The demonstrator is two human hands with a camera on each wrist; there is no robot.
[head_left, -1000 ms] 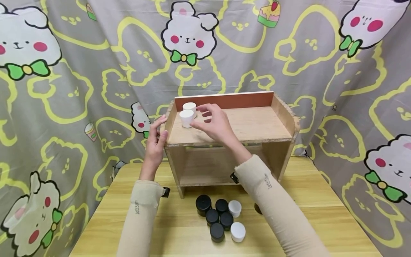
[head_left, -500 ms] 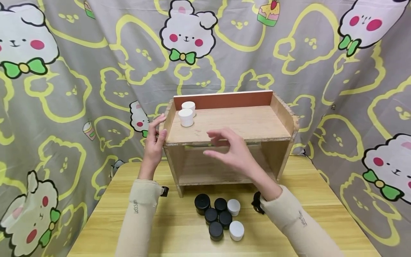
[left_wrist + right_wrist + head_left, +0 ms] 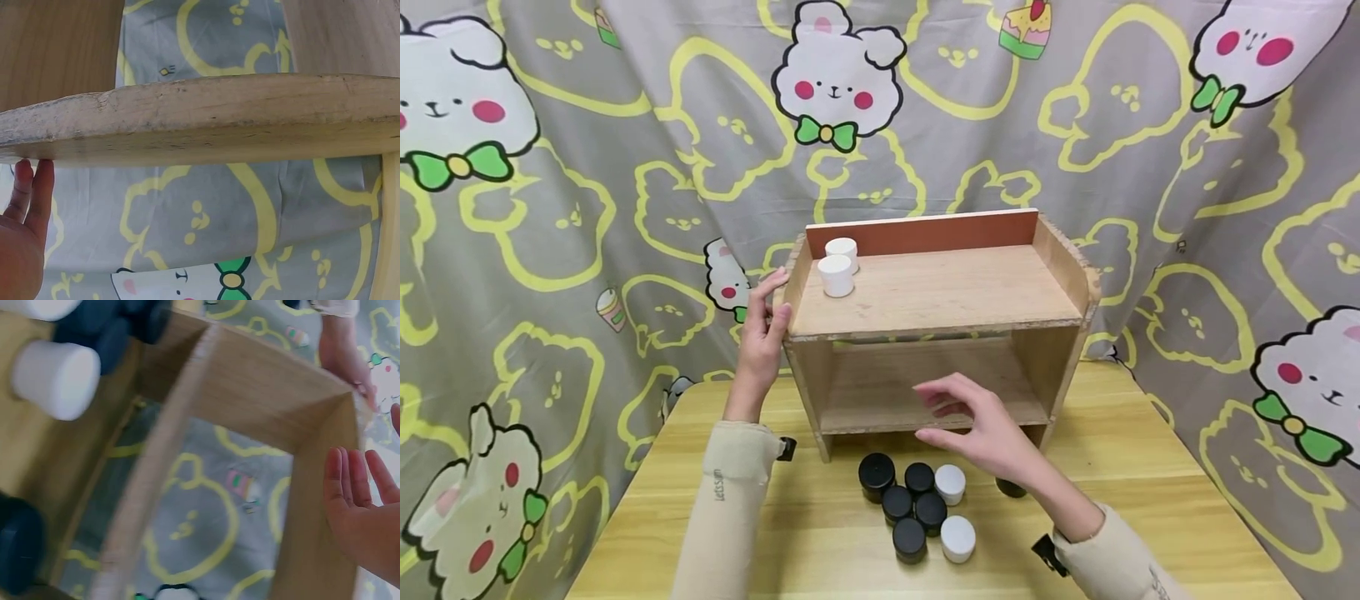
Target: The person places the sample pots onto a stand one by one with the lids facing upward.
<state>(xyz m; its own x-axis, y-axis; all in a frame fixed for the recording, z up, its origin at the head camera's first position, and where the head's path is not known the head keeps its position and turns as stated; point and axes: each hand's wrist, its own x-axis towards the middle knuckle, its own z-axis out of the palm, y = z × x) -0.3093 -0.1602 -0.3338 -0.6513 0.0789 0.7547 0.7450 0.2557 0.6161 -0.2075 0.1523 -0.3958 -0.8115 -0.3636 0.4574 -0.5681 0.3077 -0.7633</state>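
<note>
My left hand [image 3: 760, 346] rests against the outer left side of a small wooden shelf [image 3: 955, 292], its fingertips touching the board. In the left wrist view, two of its fingers [image 3: 39, 194] lie straight. Lower down, my right hand [image 3: 981, 425] hovers before the lower compartment with fingers apart and nothing between them. Two small white jars [image 3: 837, 277] stand upright on the top shelf, one behind the other, at the left end. Nearest the right hand, on the table, are a white jar [image 3: 951, 483] and several black jars [image 3: 930, 511]; a second white jar [image 3: 958, 538] stands closer to me.
A dark round jar [image 3: 1011, 487] sits partly hidden behind my right wrist. The shelf has a raised back board [image 3: 925, 233] and a right end panel [image 3: 1067, 267]. The wooden table [image 3: 685, 467] reaches to patterned curtains [image 3: 647, 200] at the back and sides.
My right hand has left the white jars on the top shelf and moved down and right, to in front of the lower compartment. The left hand has stayed on the shelf's side.
</note>
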